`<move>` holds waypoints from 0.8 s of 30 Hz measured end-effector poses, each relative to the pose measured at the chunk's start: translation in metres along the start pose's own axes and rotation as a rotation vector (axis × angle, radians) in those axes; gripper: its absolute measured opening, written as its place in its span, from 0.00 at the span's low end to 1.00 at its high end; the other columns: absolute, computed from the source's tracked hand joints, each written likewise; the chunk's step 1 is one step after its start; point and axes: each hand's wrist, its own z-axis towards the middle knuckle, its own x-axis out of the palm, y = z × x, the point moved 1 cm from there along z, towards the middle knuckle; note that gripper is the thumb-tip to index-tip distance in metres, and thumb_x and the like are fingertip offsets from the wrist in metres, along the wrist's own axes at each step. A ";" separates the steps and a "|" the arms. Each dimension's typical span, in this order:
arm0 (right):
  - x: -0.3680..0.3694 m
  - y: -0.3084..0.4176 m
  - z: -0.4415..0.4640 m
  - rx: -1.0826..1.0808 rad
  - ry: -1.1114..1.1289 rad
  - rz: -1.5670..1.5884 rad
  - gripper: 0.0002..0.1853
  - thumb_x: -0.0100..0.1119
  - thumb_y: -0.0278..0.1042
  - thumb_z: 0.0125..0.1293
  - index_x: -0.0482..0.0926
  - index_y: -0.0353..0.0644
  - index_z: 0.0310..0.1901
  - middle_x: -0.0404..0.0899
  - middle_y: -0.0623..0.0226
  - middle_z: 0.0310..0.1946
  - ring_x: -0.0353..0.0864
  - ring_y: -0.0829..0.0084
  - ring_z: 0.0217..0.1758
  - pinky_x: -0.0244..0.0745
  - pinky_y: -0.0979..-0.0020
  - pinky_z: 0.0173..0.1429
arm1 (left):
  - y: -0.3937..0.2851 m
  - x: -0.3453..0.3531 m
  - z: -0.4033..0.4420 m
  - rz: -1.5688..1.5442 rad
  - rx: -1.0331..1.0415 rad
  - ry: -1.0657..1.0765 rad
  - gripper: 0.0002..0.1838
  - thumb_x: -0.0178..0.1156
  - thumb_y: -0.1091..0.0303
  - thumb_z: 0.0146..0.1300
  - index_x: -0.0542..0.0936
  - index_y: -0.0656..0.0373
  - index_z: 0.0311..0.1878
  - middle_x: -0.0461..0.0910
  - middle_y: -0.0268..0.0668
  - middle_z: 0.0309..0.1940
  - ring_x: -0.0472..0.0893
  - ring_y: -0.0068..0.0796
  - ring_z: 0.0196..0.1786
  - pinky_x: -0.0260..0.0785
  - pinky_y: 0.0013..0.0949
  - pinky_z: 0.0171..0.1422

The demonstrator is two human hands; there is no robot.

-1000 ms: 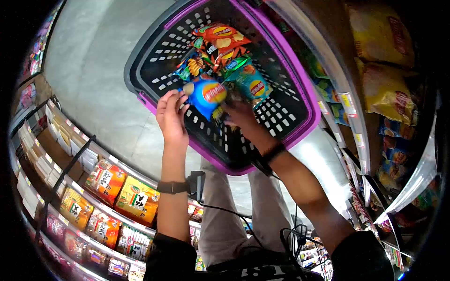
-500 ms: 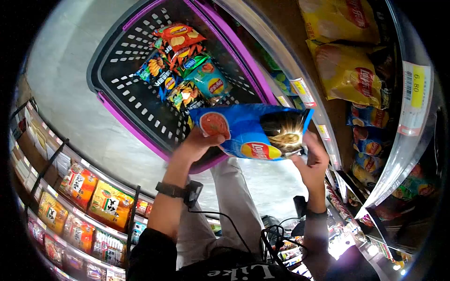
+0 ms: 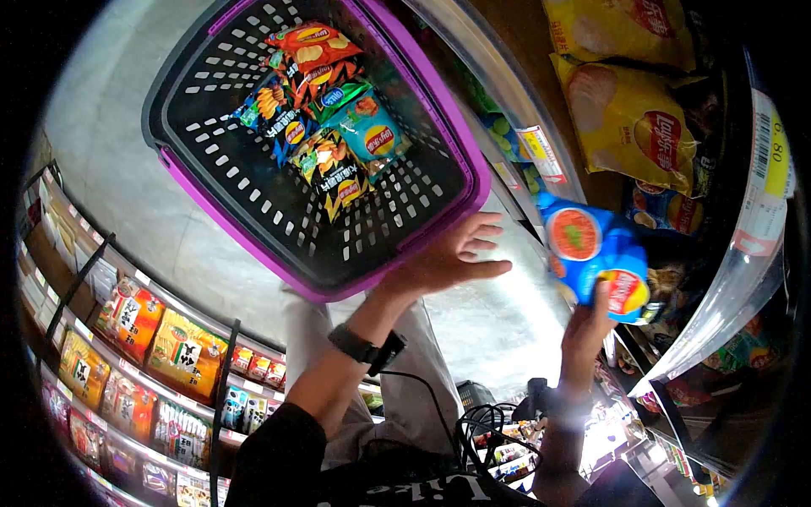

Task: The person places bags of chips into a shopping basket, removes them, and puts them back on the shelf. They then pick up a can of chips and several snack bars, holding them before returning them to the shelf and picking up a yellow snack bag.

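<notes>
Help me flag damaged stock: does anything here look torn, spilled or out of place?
Nothing stands out. The bags in the basket lie jumbled, but none shows a visible tear, and no spill shows on the floor. The blue bag in the right hand looks whole, though slightly blurred.

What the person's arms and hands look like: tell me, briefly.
Left hand and right hand: bare, ungloved. On the left: black sleeve, dark wristband with a boxy black device, and a thin black cable nearby. On the right: a dark band, partly lost in glare.
</notes>
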 end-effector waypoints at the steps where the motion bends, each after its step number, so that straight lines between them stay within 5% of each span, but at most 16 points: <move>1: -0.008 0.008 0.014 -0.077 -0.016 0.019 0.25 0.66 0.36 0.70 0.69 0.39 0.64 0.78 0.61 0.57 0.79 0.69 0.60 0.71 0.66 0.67 | 0.004 -0.011 -0.001 -0.043 -0.012 -0.010 0.47 0.73 0.49 0.61 0.60 0.67 0.72 0.68 0.58 0.68 0.70 0.52 0.71 0.65 0.48 0.75; 3: -0.045 0.008 0.049 -0.210 -0.132 -0.058 0.25 0.62 0.37 0.72 0.70 0.37 0.66 0.79 0.53 0.59 0.79 0.65 0.61 0.71 0.63 0.67 | 0.014 -0.033 -0.006 -0.058 0.010 -0.065 0.42 0.72 0.52 0.63 0.63 0.64 0.71 0.71 0.54 0.66 0.74 0.46 0.68 0.68 0.44 0.72; 5: -0.132 -0.010 0.094 -0.457 0.019 -0.605 0.27 0.57 0.40 0.75 0.69 0.35 0.69 0.78 0.46 0.61 0.79 0.58 0.62 0.69 0.60 0.69 | 0.017 -0.054 -0.015 -0.091 0.017 -0.128 0.39 0.71 0.54 0.64 0.64 0.63 0.70 0.73 0.51 0.64 0.75 0.41 0.66 0.69 0.42 0.71; 6: -0.114 0.014 0.089 -0.723 -0.001 -1.200 0.28 0.52 0.41 0.77 0.66 0.34 0.72 0.75 0.42 0.63 0.77 0.54 0.64 0.65 0.63 0.71 | 0.018 -0.065 -0.021 -0.121 0.022 -0.191 0.37 0.71 0.56 0.65 0.66 0.62 0.69 0.75 0.48 0.62 0.77 0.37 0.64 0.70 0.39 0.70; 9: -0.125 0.000 0.137 -0.603 0.098 -0.994 0.25 0.50 0.38 0.78 0.68 0.34 0.71 0.76 0.47 0.64 0.76 0.58 0.64 0.63 0.67 0.71 | 0.013 -0.103 -0.039 -0.033 -0.110 -0.379 0.28 0.69 0.57 0.66 0.72 0.59 0.64 0.84 0.35 0.48 0.83 0.25 0.46 0.75 0.28 0.48; 10: -0.108 -0.011 0.157 -0.007 -0.035 -0.278 0.31 0.61 0.37 0.73 0.64 0.38 0.74 0.63 0.54 0.74 0.67 0.64 0.72 0.60 0.62 0.76 | 0.015 -0.112 -0.045 -0.006 -0.116 -0.439 0.27 0.69 0.56 0.66 0.73 0.58 0.62 0.85 0.33 0.46 0.83 0.23 0.43 0.73 0.27 0.43; 13: -0.038 0.010 0.125 0.004 -0.189 -0.391 0.25 0.50 0.38 0.79 0.67 0.31 0.70 0.75 0.57 0.64 0.72 0.65 0.62 0.59 0.69 0.73 | 0.011 -0.134 -0.062 0.048 -0.132 -0.563 0.25 0.70 0.54 0.65 0.77 0.57 0.59 0.85 0.31 0.43 0.82 0.20 0.39 0.69 0.24 0.36; 14: -0.047 0.002 0.131 -0.115 0.108 -0.302 0.28 0.50 0.37 0.79 0.61 0.31 0.74 0.69 0.53 0.70 0.69 0.61 0.69 0.56 0.67 0.76 | 0.011 -0.143 -0.067 0.047 -0.174 -0.606 0.22 0.67 0.53 0.67 0.78 0.55 0.58 0.85 0.30 0.45 0.82 0.19 0.40 0.69 0.24 0.38; 17: -0.025 0.008 0.088 -0.096 0.100 -0.106 0.31 0.51 0.34 0.78 0.55 0.32 0.77 0.62 0.48 0.74 0.63 0.58 0.76 0.54 0.63 0.78 | 0.010 -0.161 -0.084 0.002 -0.194 -0.718 0.18 0.65 0.53 0.69 0.80 0.53 0.54 0.82 0.28 0.41 0.76 0.17 0.35 0.64 0.25 0.36; 18: -0.048 -0.005 0.097 -0.298 0.252 -0.454 0.35 0.53 0.34 0.76 0.50 0.35 0.79 0.58 0.45 0.76 0.57 0.55 0.80 0.49 0.61 0.81 | 0.008 -0.167 -0.087 -0.039 -0.168 -0.772 0.17 0.64 0.53 0.69 0.80 0.54 0.51 0.78 0.27 0.35 0.71 0.16 0.30 0.59 0.25 0.32; 19: -0.054 -0.017 0.096 -0.327 0.174 -0.581 0.38 0.54 0.39 0.76 0.48 0.37 0.80 0.56 0.47 0.77 0.65 0.57 0.73 0.54 0.63 0.78 | 0.006 -0.171 -0.088 -0.082 -0.139 -0.824 0.15 0.63 0.54 0.69 0.80 0.56 0.49 0.75 0.26 0.29 0.66 0.15 0.24 0.55 0.25 0.27; 20: -0.011 -0.012 0.065 -0.037 -0.280 -0.144 0.28 0.56 0.43 0.76 0.67 0.38 0.71 0.73 0.51 0.63 0.73 0.62 0.57 0.63 0.63 0.68 | 0.003 -0.177 -0.090 -0.125 -0.109 -0.876 0.15 0.63 0.55 0.70 0.80 0.57 0.46 0.72 0.25 0.24 0.61 0.13 0.19 0.50 0.25 0.22; 21: -0.009 -0.020 0.055 0.066 -0.238 -0.154 0.13 0.59 0.43 0.74 0.79 0.42 0.51 0.76 0.63 0.42 0.69 0.70 0.45 0.65 0.65 0.58 | 0.004 -0.182 -0.092 -0.133 -0.098 -0.880 0.15 0.63 0.55 0.70 0.80 0.57 0.46 0.72 0.25 0.24 0.61 0.13 0.19 0.50 0.25 0.22; 22: 0.021 -0.020 0.031 -0.034 -0.033 -0.094 0.10 0.62 0.42 0.73 0.76 0.48 0.37 0.69 0.74 0.29 0.68 0.74 0.38 0.67 0.69 0.51 | 0.005 -0.187 -0.096 -0.214 -0.085 -0.881 0.15 0.62 0.55 0.70 0.80 0.58 0.46 0.68 0.24 0.22 0.61 0.13 0.19 0.50 0.25 0.22; 24: 0.076 -0.031 0.001 0.044 0.268 -0.164 0.05 0.60 0.35 0.74 0.77 0.45 0.41 0.77 0.71 0.31 0.74 0.81 0.34 0.70 0.76 0.38 | -0.007 -0.194 -0.103 -0.351 -0.122 -0.860 0.15 0.60 0.55 0.71 0.79 0.58 0.47 0.62 0.22 0.19 0.59 0.14 0.17 0.49 0.25 0.22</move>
